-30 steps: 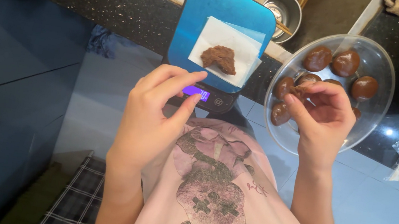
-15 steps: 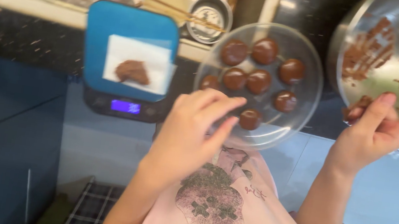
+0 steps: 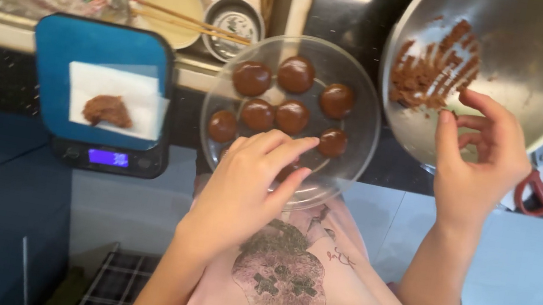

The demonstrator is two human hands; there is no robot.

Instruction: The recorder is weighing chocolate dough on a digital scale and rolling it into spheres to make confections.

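I see, L to R of the round clear glass plate (image 3: 353, 144) w/ brown dough balls (image 3: 292, 116): blue digital kitchen scale (image 3: 105, 54) holding brown lump on white paper (image 3: 109, 110). Left hand (image 3: 248, 185) flat over plate's near edge, fingers loosely together, gripping nothing. Right hand (image 3: 477, 160), fingers curled apart, at rim of round steel bowl (image 3: 539, 64) w/ brown dough smears.

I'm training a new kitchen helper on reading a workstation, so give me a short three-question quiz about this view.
1. True or false: the small brown lump lies on white paper on the blue digital scale.
2. How many round brown balls show uncovered in the clear glass dish?
3. What is the right hand reaching into: A, the clear glass dish; B, the tilted steel mixing bowl; C, the small round metal tin?

Key:
1. True.
2. Seven; the left hand covers the near part of the dish, so any under it are hidden.
3. B, at the brown mixture left inside.
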